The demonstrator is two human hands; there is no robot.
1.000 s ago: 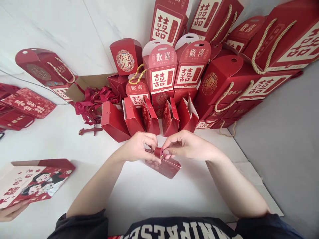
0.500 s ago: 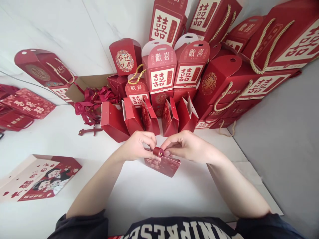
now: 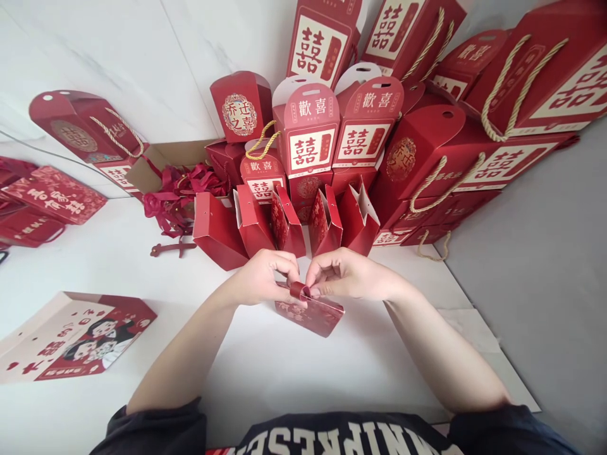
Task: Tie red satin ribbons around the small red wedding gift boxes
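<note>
A small red box (image 3: 315, 316) with pale lettering rests on the white table in front of me. A dark red ribbon loop (image 3: 300, 291) sits at its top edge. My left hand (image 3: 270, 278) is closed on the box's top left edge, beside the loop. The fingertips of my right hand (image 3: 344, 275) pinch together at the right side of the loop; what lies between them is too small to make out. Just beyond my hands stand several open red boxes (image 3: 256, 218) in a row.
Red gift boxes with rope handles (image 3: 427, 158) are stacked at the back and right. A carton (image 3: 183, 151) holds dark red ribbons (image 3: 190, 186). A loose strap (image 3: 171, 248) lies before it. At the left is a printed box (image 3: 90, 335) on the white table (image 3: 294, 373).
My right hand has shifted slightly left, its fingers more curled beside the loop. The view has shifted a little. My left hand keeps its hold on the box.
</note>
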